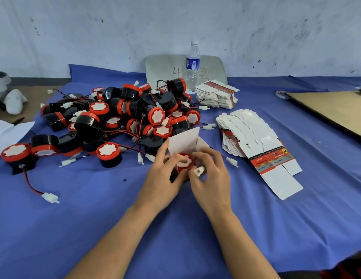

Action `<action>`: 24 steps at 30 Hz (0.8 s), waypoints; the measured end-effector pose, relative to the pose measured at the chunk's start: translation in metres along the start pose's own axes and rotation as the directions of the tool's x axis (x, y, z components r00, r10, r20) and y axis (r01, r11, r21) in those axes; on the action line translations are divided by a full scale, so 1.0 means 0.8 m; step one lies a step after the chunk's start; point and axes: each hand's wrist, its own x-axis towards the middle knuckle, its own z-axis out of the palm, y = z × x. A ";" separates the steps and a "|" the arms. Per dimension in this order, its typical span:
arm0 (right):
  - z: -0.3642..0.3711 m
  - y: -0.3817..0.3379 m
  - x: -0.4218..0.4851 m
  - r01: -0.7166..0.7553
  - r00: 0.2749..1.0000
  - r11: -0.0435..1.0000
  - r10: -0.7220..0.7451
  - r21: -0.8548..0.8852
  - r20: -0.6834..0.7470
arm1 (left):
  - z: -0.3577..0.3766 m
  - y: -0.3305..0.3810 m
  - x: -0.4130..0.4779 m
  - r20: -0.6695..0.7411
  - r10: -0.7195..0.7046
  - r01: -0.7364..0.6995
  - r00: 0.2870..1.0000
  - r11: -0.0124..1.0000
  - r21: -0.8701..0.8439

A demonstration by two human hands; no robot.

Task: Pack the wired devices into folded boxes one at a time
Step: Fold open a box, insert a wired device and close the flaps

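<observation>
1. Devices (125, 117), black with red caps and thin red-and-black wires, lie heaped left of centre on the blue cloth (75, 228). The task asks for one at a time, so the heap is best left alone until the box in hand is closed.
2. Just left of centre, the left hand (163, 178) has its fingers curled round the box (183, 141), whose white flaps stand open toward the top of the frame. The grip should probably be firm without crushing, so the walls stay square and the mouth stays wide.
3. At the middle of the frame the held device (184, 163) sits in the mouth of the box with its red cap facing up. The hands cover the walls, so how deep it sits cannot be told. It likely needs to be pressed to the bottom before the wire follows.
4. Just right of centre, the right hand (214, 180) pinches the white plug (199, 171) between thumb and fingertips, just beside the red cap. The wire is mostly hidden. The slack is probably best folded in beside the device and the plug tucked in last, so nothing gets caught under a flap.
5. In the right half of the frame, flat boxes (254, 137) lie fanned out on the cloth, near enough for the next round.
</observation>
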 end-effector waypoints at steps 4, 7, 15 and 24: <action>0.000 0.005 0.004 0.105 0.956 0.992 -0.081 0.072 -0.280 | -0.002 0.005 0.000 -0.014 0.001 0.000 1.000 0.998 0.070; 0.004 0.006 0.005 0.106 0.964 0.986 -0.072 0.125 -0.256 | -0.002 0.006 0.000 0.043 -0.043 0.039 0.998 0.996 0.082; -0.002 0.007 0.008 -0.006 0.966 0.957 0.081 0.291 -0.246 | 0.002 0.003 0.002 0.030 -0.094 0.092 0.995 0.994 0.054; -0.008 0.010 0.031 0.117 0.969 0.986 -0.086 0.123 -0.231 | 0.002 -0.001 0.002 0.033 -0.054 0.052 0.998 0.997 0.058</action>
